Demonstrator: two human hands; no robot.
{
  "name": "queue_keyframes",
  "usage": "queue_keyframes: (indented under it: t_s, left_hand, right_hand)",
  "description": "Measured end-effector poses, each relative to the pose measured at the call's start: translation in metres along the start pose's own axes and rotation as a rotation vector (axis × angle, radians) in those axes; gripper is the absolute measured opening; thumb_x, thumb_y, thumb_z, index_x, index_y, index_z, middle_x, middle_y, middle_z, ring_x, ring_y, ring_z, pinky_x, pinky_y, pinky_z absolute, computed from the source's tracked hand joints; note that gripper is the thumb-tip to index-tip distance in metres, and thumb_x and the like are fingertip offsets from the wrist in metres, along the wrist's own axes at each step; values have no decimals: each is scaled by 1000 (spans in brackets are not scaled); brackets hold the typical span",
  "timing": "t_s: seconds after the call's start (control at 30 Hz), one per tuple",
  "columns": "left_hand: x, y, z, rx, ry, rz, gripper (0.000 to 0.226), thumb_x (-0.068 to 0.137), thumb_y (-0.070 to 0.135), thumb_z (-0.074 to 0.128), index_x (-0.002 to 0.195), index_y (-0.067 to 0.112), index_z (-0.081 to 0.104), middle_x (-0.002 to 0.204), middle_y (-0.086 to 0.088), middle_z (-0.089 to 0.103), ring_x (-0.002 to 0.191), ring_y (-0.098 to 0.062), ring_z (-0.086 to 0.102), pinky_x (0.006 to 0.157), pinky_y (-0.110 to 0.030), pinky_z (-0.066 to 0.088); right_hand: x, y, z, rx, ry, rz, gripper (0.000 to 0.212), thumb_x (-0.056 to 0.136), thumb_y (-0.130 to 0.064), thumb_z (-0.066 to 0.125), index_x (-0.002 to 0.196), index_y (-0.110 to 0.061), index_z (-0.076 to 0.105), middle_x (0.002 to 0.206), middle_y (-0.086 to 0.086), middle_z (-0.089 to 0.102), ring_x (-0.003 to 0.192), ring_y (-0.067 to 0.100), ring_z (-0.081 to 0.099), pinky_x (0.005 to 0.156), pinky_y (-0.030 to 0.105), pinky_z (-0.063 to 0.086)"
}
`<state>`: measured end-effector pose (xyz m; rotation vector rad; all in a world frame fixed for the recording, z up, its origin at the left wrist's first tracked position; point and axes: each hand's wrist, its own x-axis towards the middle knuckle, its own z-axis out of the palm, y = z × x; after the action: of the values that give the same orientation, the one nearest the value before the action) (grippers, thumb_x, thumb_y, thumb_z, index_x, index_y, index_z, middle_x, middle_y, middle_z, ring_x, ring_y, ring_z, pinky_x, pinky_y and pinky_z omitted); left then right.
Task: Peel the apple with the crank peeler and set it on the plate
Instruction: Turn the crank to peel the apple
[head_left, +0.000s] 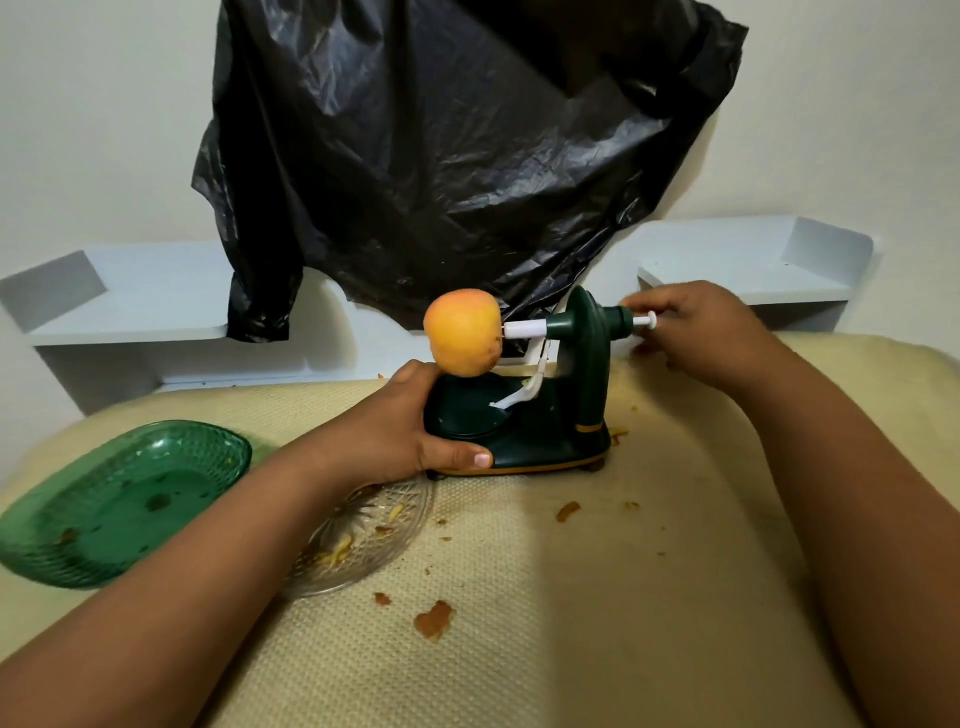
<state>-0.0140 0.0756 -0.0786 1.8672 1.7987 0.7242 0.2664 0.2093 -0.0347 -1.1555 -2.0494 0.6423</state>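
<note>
An orange-yellow apple (462, 330) is stuck on the white prongs of the dark green crank peeler (550, 395), which stands on the cream cloth. My left hand (410, 436) grips the peeler's base from the left, thumb along its front edge. My right hand (691, 332) is closed on the crank handle behind the peeler's right end, where a white pin (644, 321) sticks out. The white blade arm (519, 397) hangs below and right of the apple, apart from it. A clear cut-glass plate (384, 525) lies in front of the peeler, partly under my left forearm.
A green glass dish (119, 499) sits at the left edge of the cloth. Bits of peel (434, 618) lie scattered on the cloth and the clear plate. A black plastic bag (457, 156) hangs on the wall behind. White shelves (748, 260) run along the back.
</note>
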Motion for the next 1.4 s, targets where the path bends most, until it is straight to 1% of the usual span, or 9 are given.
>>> queue_keyframes:
  t_s: [0.1, 0.23, 0.4, 0.47, 0.6, 0.7, 1.03, 1.23, 1.4]
  left_hand:
    - [0, 1, 0, -10, -2, 4, 98, 69, 48, 89, 150, 28, 36, 143, 4, 43, 132, -16, 46, 113, -40, 43]
    - [1, 0, 0, -17, -1, -19, 98, 69, 47, 89, 150, 28, 37, 143, 4, 43, 132, -16, 46, 114, -41, 42]
    - [2, 0, -2, -14, -22, -41, 100, 68, 49, 90, 151, 30, 36, 143, 5, 42, 133, -16, 45, 114, -40, 42]
    - [1, 0, -3, -18, -46, -39, 103, 67, 52, 90, 151, 29, 34, 145, 4, 42, 135, -16, 45, 115, -41, 42]
    - [1, -1, -3, -51, -82, -40, 118, 54, 65, 83, 154, 30, 30, 149, 3, 41, 138, -18, 44, 116, -41, 41]
    - [2, -2, -3, -41, -86, -34, 119, 53, 68, 81, 153, 30, 30, 149, 2, 42, 138, -19, 44, 115, -42, 42]
    - [3, -3, -2, 11, -85, -33, 118, 52, 73, 77, 152, 31, 31, 145, 3, 41, 136, -18, 44, 114, -42, 43]
    - [3, -4, -2, -8, -82, -25, 106, 67, 56, 86, 153, 30, 31, 147, 1, 40, 137, -20, 43, 115, -43, 41]
    - [4, -5, -3, 9, -82, -25, 102, 72, 53, 86, 154, 30, 30, 147, 3, 40, 136, -18, 43, 115, -43, 41]
  right_hand:
    - [-7, 0, -10, -89, -191, 64, 17, 89, -19, 70, 78, -31, 76, 78, -8, 75, 71, 6, 71, 62, 28, 51]
    - [-17, -3, -22, -82, -512, 115, 11, 78, -21, 80, 82, -31, 76, 85, -9, 76, 77, 1, 70, 62, 24, 53]
    - [-24, -13, -37, 0, -657, -21, 16, 69, -33, 82, 80, -23, 78, 90, -4, 71, 78, 10, 66, 67, 24, 52]
    - [-26, -15, -44, 155, -670, -119, 28, 63, -37, 84, 78, -15, 77, 88, 3, 66, 68, 14, 58, 59, 23, 48]
    - [-26, -16, -49, 460, -610, -211, 43, 58, -41, 92, 74, -5, 75, 82, 12, 57, 60, 17, 43, 46, 21, 36]
    - [-27, -21, -48, 580, -512, -243, 28, 63, -29, 85, 70, -5, 74, 81, 9, 56, 55, 13, 39, 43, 19, 33]
    - [-20, -35, -22, 642, 177, -180, 14, 78, -40, 72, 82, -29, 79, 85, -9, 68, 62, 10, 54, 50, 22, 45]
    - [-7, -38, -2, 664, 219, -82, 15, 91, -30, 66, 91, -38, 78, 78, -13, 69, 49, 8, 50, 44, 19, 40]
    - [1, -33, 8, 738, 215, -5, 16, 93, -25, 64, 92, -34, 77, 78, -2, 57, 42, 10, 42, 40, 17, 34]
